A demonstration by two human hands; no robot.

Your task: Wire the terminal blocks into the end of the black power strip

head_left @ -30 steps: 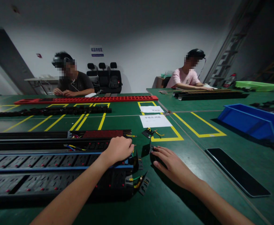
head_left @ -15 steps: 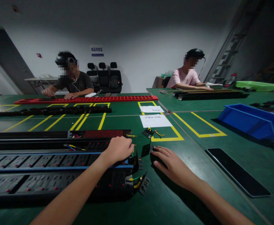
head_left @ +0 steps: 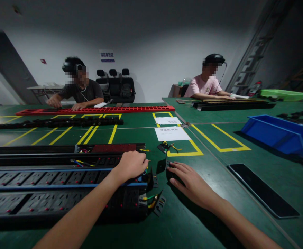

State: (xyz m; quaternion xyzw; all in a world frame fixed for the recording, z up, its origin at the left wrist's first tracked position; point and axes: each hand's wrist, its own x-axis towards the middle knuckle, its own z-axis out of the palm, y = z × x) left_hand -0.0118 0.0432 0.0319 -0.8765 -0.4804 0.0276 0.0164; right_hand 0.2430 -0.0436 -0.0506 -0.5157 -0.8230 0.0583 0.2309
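My left hand [head_left: 132, 166] is closed over the right end of a black power strip [head_left: 110, 161]. What its fingers grip is hidden; a short wire end shows just past them. My right hand [head_left: 189, 178] lies low over the table, thumb apart and fingers stretched out. Its fingertips touch a small black end plate [head_left: 167, 165] that stands on edge. Nearer me are a blue-edged socket strip [head_left: 50, 178] and another black socket strip [head_left: 50, 202]. A second end plate [head_left: 159, 204] hangs by green and yellow wires from the nearest strip.
A loose end plate with wires [head_left: 164, 147] lies beyond my hands, near paper labels [head_left: 172, 134]. To the right are a phone-like black slab [head_left: 263, 190] and a blue bin [head_left: 278, 135]. Two people work across the table, one at a red rack [head_left: 141, 109].
Both my hands stay in the same place. Across the table at right, the co-worker's white-covered hand has shifted slightly.
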